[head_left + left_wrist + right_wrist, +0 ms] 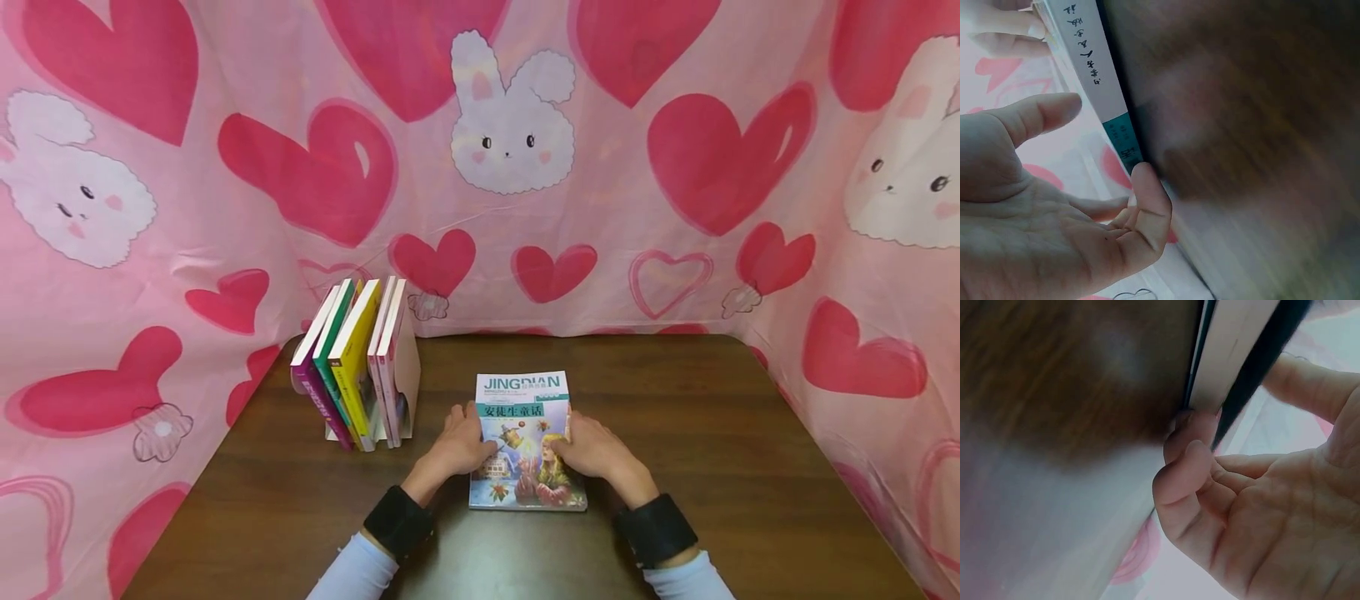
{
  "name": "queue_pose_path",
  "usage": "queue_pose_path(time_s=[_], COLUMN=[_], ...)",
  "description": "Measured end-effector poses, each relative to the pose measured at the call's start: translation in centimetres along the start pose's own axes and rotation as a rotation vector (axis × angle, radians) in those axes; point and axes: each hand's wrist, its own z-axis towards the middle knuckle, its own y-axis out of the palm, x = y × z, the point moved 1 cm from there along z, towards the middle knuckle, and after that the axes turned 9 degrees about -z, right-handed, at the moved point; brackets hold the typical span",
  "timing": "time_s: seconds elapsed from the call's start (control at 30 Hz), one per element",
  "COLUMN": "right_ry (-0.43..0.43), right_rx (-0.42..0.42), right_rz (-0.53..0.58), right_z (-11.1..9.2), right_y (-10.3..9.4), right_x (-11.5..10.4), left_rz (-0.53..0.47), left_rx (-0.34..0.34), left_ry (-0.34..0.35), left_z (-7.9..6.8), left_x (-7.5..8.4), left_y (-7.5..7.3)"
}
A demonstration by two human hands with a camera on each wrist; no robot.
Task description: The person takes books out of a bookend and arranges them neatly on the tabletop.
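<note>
A paperback storybook (pixel 525 446) with an illustrated cover and a teal title band lies face up on the wooden table. My left hand (pixel 459 442) holds its left side, with the thumb over the cover. In the left wrist view, curled fingers (pixel 1150 194) meet the white-and-teal spine (pixel 1085 59). On the opposite side my right hand (pixel 596 446) grips the book, its thumb also on the cover. The right wrist view shows bent fingers (pixel 1188 462) against the page edges (pixel 1232 353). The undersides of the fingertips are partly hidden.
Left of the hands, several upright books (pixel 348 367) lean in a pale book stand (pixel 408 367). Pink fabric (pixel 517 225) with hearts and rabbits hangs behind and beside the dark wooden table (pixel 712 433).
</note>
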Motion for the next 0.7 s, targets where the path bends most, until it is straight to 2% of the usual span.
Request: queue_pose_path(time_s=[0.1,0.3,0.43,0.7], right_ry=[0.011,0.021,0.026,0.047], right_rx=[-0.004,-0.019,-0.020,-0.044], right_rz=[-0.025,-0.035,-0.042,-0.025], right_z=[-0.1,-0.3,-0.2,0.0], right_y=[0.0,0.2,0.1,-0.3], right_x=[-0.1,-0.1,0.0,0.0], left_rz=[-0.051,-0.085,-0.105,-0.181], left_rx=[0.019,0.078,0.154,0.351], left_ry=[0.037,0.088,0.106,0.164], left_z=[-0.6,-2.7,-3.7,-4.9], left_x=[-0.1,-0.5,-0.6,-0.7], left_y=[-0.1,-0.7,-1.3,-2.6])
